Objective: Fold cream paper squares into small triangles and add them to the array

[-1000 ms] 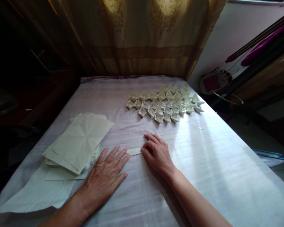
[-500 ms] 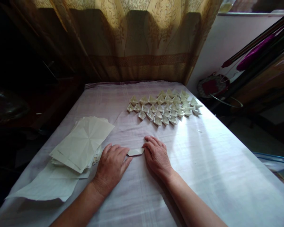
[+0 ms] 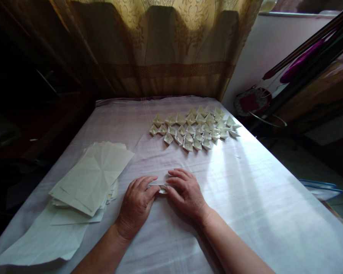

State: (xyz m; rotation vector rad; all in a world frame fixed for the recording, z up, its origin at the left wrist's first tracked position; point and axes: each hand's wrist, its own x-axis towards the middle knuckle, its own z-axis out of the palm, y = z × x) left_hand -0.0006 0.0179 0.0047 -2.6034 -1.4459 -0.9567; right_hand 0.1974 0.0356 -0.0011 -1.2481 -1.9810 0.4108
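Note:
A small folded piece of white paper [image 3: 162, 189] lies low over the cloth, between my two hands. My left hand [image 3: 137, 198] pinches its left end between thumb and fingers. From the other side, my right hand [image 3: 187, 193] has its thumb on the paper's right end, with the fingers curved above it. Both hands cover parts of the paper, so its full shape is hidden. Beyond them stand several folded paper boats [image 3: 188, 129] in close rows. Left of my left hand is a stack of creased paper sheets [image 3: 100, 171].
A larger sheet [image 3: 42, 243] sticks out under the stack toward the near left. Pale checked cloth [image 3: 240, 228] covers the table. A patterned curtain [image 3: 165, 49] hangs at the far edge. Beyond the right edge is a blue-rimmed clear item [image 3: 321, 190].
My thumbs have come inward onto the folded paper, and its flat strip now looks partly opened or turned. The whole view has shifted slightly.

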